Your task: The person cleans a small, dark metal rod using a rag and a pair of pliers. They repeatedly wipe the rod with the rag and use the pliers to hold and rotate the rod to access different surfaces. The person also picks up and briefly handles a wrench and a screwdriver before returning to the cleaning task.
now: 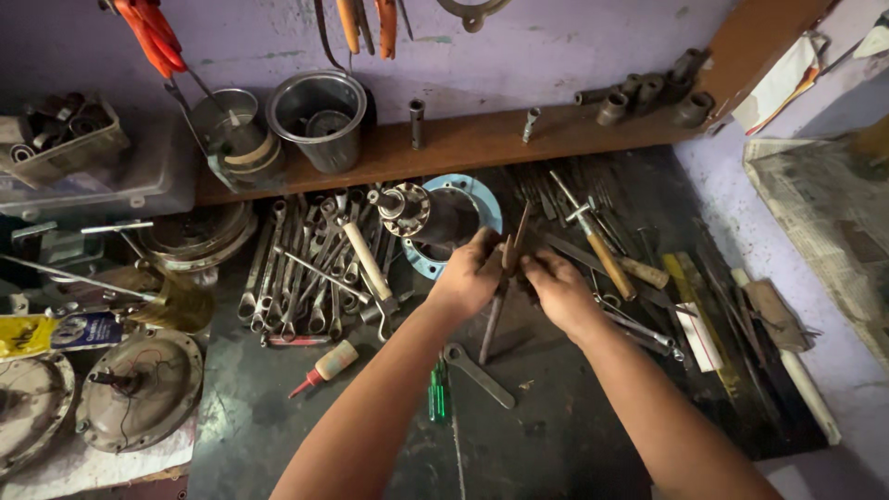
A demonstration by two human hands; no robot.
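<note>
Hands meet mid-bench: left hand (472,274) and right hand (553,282) both grip a thin rusty metal rod (505,278). Steel spanners (306,268) crowd leftward, files (639,268) rightward; bare dark benchtop (546,435) lies nearer.

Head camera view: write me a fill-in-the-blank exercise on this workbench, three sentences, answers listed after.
1. The left hand and the right hand together hold a thin, dark ____ tool.
2. The small screwdriver lying on the bench near the left forearm has a ____ handle.
3. The pile of wrenches lies to the ____ of both hands.

Missing words: metal; green; left
</note>
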